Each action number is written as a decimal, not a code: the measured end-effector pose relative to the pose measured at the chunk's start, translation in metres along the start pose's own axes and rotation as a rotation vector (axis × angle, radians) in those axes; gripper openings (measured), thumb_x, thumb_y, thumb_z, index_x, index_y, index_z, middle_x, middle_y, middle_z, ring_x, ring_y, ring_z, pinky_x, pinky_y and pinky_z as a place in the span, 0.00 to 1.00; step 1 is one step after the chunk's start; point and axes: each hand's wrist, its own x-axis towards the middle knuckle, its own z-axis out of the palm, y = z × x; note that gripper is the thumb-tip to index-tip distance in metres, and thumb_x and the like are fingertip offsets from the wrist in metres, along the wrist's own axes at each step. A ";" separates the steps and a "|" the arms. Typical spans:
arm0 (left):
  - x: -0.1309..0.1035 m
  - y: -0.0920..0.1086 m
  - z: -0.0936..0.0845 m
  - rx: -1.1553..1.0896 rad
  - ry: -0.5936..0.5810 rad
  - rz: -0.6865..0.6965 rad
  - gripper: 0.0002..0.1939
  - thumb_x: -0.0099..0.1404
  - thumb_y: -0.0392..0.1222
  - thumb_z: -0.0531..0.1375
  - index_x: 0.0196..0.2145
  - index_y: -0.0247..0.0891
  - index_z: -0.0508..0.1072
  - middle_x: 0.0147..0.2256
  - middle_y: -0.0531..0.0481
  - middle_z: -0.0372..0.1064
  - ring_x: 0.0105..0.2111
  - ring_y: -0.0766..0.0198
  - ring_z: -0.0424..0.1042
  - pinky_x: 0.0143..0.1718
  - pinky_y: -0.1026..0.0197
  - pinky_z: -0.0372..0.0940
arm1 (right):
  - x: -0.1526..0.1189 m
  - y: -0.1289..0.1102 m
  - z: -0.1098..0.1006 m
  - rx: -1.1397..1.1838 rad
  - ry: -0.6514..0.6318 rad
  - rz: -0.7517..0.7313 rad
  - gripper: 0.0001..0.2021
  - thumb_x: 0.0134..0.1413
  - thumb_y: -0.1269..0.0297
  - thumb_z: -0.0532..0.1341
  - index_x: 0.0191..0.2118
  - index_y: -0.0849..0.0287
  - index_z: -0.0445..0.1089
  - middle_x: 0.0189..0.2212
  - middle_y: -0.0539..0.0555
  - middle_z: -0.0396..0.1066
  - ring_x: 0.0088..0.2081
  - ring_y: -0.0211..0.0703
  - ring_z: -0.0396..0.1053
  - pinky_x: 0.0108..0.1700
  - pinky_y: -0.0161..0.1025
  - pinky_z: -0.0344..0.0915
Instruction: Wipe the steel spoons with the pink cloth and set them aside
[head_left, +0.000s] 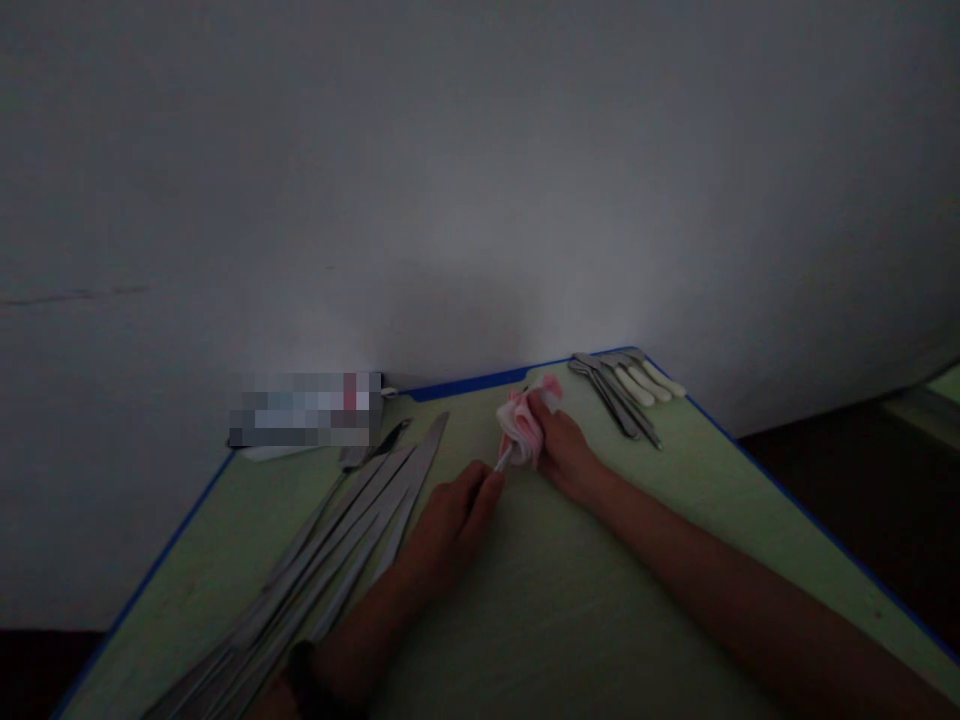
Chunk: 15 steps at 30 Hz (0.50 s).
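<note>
l. hand [459, 512] has its fingers curled round the near end of a thin metal utensil [503, 459]; r. hand [564, 452] has its fingers clenched on a pink-and-white cloth [519, 432] bunched round the utensil's far part – that end's hidden, can't tell the type. utensil runs from l. hand into the cloth, over the bench [600, 610], long axis pointing away from the person w/ a slant to the right. long metal blades [375, 492] lie left of the cloth, white-handled pieces [634, 385] right of it. blurred-out item [306, 410] well left of the cloth – label can't be read.
</note>
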 end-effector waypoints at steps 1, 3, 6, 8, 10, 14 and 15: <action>0.000 0.000 0.000 0.003 0.005 0.008 0.16 0.69 0.48 0.45 0.26 0.39 0.60 0.22 0.57 0.61 0.21 0.67 0.62 0.24 0.65 0.53 | -0.001 0.000 0.000 -0.003 0.001 0.002 0.18 0.40 0.50 0.66 0.30 0.61 0.69 0.23 0.48 0.70 0.26 0.35 0.66 0.30 0.33 0.61; 0.000 0.000 -0.001 -0.008 0.000 0.029 0.16 0.69 0.48 0.46 0.27 0.39 0.60 0.22 0.57 0.61 0.22 0.67 0.63 0.24 0.65 0.53 | 0.000 0.001 -0.001 0.019 0.011 -0.013 0.18 0.41 0.50 0.66 0.31 0.61 0.69 0.24 0.48 0.70 0.25 0.34 0.65 0.30 0.33 0.60; -0.003 0.002 -0.005 -0.069 -0.078 0.076 0.16 0.70 0.49 0.45 0.30 0.38 0.63 0.25 0.55 0.64 0.25 0.66 0.65 0.26 0.65 0.56 | 0.005 0.003 -0.005 0.057 0.042 -0.059 0.18 0.43 0.49 0.65 0.33 0.61 0.69 0.24 0.48 0.70 0.25 0.34 0.65 0.30 0.33 0.61; -0.005 0.004 -0.008 -0.103 -0.155 0.115 0.15 0.70 0.48 0.45 0.34 0.38 0.65 0.27 0.54 0.66 0.28 0.65 0.66 0.28 0.65 0.58 | 0.008 0.005 -0.007 0.077 0.062 -0.074 0.18 0.44 0.49 0.64 0.33 0.60 0.69 0.24 0.48 0.70 0.26 0.35 0.65 0.31 0.33 0.61; -0.006 0.006 -0.010 -0.108 -0.205 0.138 0.14 0.70 0.48 0.46 0.36 0.38 0.66 0.29 0.53 0.67 0.29 0.64 0.67 0.30 0.64 0.59 | 0.010 0.005 -0.008 0.089 0.072 -0.078 0.17 0.45 0.49 0.64 0.33 0.59 0.69 0.23 0.48 0.69 0.26 0.36 0.65 0.31 0.33 0.61; -0.006 0.007 -0.007 -0.072 -0.202 0.144 0.13 0.70 0.46 0.45 0.37 0.39 0.66 0.31 0.51 0.68 0.31 0.63 0.69 0.31 0.64 0.61 | 0.010 0.004 -0.009 0.087 0.073 -0.088 0.17 0.43 0.50 0.65 0.33 0.59 0.69 0.23 0.48 0.69 0.24 0.35 0.64 0.29 0.33 0.60; -0.005 0.006 -0.005 -0.056 -0.189 0.140 0.14 0.70 0.46 0.45 0.36 0.39 0.66 0.30 0.51 0.68 0.30 0.63 0.69 0.31 0.64 0.61 | 0.010 0.003 -0.008 0.078 0.080 -0.089 0.16 0.42 0.51 0.65 0.32 0.59 0.69 0.22 0.47 0.69 0.24 0.34 0.63 0.28 0.33 0.60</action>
